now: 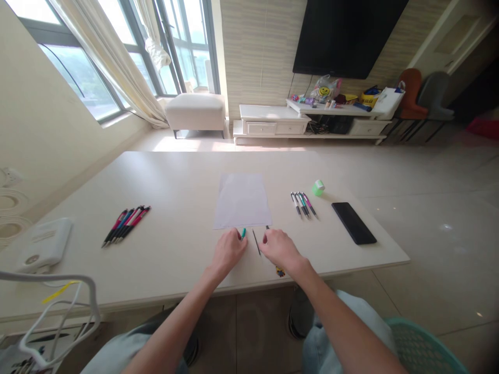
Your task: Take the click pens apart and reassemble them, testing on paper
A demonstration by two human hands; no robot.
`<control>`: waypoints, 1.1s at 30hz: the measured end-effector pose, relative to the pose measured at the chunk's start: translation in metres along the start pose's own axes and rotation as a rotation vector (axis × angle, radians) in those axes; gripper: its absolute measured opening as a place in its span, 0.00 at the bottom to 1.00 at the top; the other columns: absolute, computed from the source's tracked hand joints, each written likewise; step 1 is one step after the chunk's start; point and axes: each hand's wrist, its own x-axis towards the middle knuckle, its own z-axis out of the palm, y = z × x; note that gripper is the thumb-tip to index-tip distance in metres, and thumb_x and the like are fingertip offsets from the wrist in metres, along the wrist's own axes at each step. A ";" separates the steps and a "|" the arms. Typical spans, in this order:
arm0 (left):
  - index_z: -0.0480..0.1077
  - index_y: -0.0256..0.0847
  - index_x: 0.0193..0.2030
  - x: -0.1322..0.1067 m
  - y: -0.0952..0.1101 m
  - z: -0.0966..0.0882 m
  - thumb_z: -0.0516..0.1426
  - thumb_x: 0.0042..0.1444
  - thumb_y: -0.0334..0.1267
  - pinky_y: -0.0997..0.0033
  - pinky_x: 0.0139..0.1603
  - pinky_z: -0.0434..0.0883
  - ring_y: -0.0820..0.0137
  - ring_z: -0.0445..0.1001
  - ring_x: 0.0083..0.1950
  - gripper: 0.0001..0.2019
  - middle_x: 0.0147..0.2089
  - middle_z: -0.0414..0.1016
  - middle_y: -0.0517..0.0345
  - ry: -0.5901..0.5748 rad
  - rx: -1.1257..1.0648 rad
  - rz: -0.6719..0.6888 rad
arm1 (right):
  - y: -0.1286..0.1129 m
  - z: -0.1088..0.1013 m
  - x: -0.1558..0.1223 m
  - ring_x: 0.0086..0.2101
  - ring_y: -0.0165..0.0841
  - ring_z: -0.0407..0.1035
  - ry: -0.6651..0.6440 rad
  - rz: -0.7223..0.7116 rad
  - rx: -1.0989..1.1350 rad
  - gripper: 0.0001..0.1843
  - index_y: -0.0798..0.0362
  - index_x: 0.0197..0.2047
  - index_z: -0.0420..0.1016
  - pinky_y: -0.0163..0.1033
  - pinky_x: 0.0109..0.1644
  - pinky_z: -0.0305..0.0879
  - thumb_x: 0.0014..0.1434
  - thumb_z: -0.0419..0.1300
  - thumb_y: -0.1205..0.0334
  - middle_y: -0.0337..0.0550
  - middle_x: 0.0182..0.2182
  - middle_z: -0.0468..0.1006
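My left hand (229, 249) is closed around a green pen barrel (244, 233), whose end sticks up past the fingers near the paper's lower edge. My right hand (281, 248) is pinched low over the table, and a small dark tip (267, 227) shows beyond its fingers; the rest of that piece is hidden. Between both hands lies a thin dark pen refill (256, 242). A white sheet of paper (242, 201) lies flat just past the hands. By my right wrist, a small yellow and dark figure (280, 271) rests near the table's front edge.
Several pens (125, 225) lie bunched at the left, and several more (304, 204) at the right. Beyond these are a light green container (318, 188) and a black phone (353, 223). A white power box (46, 244) with a cable occupies the table's left end.
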 end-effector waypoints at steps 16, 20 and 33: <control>0.64 0.44 0.37 -0.051 -0.010 -0.018 0.49 0.59 0.44 0.71 0.35 0.66 0.68 0.73 0.35 0.09 0.35 0.75 0.57 0.019 -0.588 0.160 | -0.015 0.011 0.027 0.25 0.36 0.73 0.073 0.015 0.394 0.08 0.56 0.23 0.72 0.35 0.28 0.64 0.47 0.58 0.60 0.48 0.21 0.77; 0.65 0.43 0.36 -0.048 -0.010 -0.015 0.50 0.59 0.44 0.71 0.35 0.67 0.69 0.73 0.34 0.09 0.34 0.75 0.57 0.027 -0.650 0.149 | -0.014 -0.013 0.023 0.20 0.30 0.70 0.297 -0.112 0.940 0.07 0.55 0.30 0.68 0.32 0.22 0.64 0.51 0.56 0.59 0.41 0.21 0.76; 0.66 0.43 0.38 -0.045 0.002 -0.021 0.51 0.59 0.43 0.69 0.39 0.70 0.69 0.74 0.35 0.08 0.36 0.76 0.57 0.072 -0.740 0.192 | -0.021 -0.009 0.013 0.27 0.30 0.71 0.332 -0.339 0.825 0.07 0.54 0.31 0.75 0.33 0.29 0.67 0.51 0.60 0.59 0.41 0.27 0.77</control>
